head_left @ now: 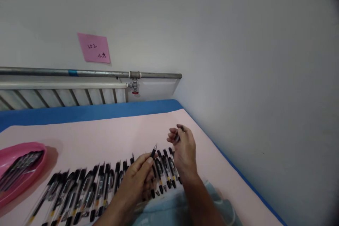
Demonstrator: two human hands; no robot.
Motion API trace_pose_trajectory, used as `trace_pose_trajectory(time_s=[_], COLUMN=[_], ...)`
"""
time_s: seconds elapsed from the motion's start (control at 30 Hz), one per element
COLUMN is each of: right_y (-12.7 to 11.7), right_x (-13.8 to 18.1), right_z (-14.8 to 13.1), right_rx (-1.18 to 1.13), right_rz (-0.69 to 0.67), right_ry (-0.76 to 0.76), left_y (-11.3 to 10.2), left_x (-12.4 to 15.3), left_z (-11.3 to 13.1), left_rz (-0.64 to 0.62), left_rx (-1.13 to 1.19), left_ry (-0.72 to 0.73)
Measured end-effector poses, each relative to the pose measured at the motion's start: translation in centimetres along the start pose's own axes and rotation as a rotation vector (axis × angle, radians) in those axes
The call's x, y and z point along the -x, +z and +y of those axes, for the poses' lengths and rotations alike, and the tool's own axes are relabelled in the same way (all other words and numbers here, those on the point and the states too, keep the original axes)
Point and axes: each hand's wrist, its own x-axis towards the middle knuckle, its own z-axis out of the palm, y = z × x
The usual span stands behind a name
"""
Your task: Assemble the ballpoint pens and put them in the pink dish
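My left hand (140,171) pinches a pen (153,151), whose bare metal tip points up and away from me. Slightly higher and to the right, my right hand (184,144) has its fingers curled round a pen cap (178,135), short and dark. The two hands are apart. Below and around them, black pens (87,187) lie side by side in a long row on a pink sheet (100,137). Loose caps and small clips lie among the pens. My left hand and forearm hide part of the row.
A pink plastic basin (39,148) at the left holds several dark pens. The table has a blue edge (148,106) against the walls. Behind it are a radiator (82,97), a metal pipe (111,73) and a pink note (94,47). Light blue fabric (161,212) sits nearest me.
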Motion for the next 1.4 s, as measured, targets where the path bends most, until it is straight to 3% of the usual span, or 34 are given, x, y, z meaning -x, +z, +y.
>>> trace_pose_trajectory(time_s=[0.17, 0.23, 0.5, 0.7, 0.83, 0.97, 1.17, 1.3, 1.4], right_y=[0.2, 0.7, 0.8, 0.9, 1.3, 1.3, 1.3, 1.3, 1.2], right_x=[1.1, 2.0, 2.2, 2.4, 2.7, 2.8, 2.9, 3.0, 3.0], right_z=[-0.2, -0.1, 0.2, 0.0, -0.4, -0.4, -0.7, -0.7, -0.6], right_rx=[0.270, 0.333, 0.369, 0.127, 0.000, 0.080, 0.036, 0.134, 0.150], right_rz=[-0.423, -0.500, -0.495, -0.541, -0.548, -0.471, -0.534, -0.479, -0.520], right_ry=[0.145, 0.158, 0.096, 0.253, 0.331, 0.262, 0.325, 0.249, 0.257], left_y=[-0.7, -0.7, -0.8, -0.1, 0.1, 0.1, 0.2, 0.1, -0.1], left_x=[0.0, 0.1, 0.2, 0.8, 1.1, 1.1, 1.3, 1.3, 1.2], left_z=[0.6, 0.6, 0.2, 0.8, 1.2, 1.3, 1.4, 1.6, 1.5], left_rz=[0.065, 0.072, 0.125, 0.071, 0.080, 0.101, 0.072, 0.084, 0.063], left_rx=[-0.033, -0.067, -0.169, 0.008, 0.074, 0.022, 0.019, 0.002, -0.008], left_ry=[0.144, 0.202, 0.275, 0.096, 0.085, 0.113, 0.112, 0.123, 0.126])
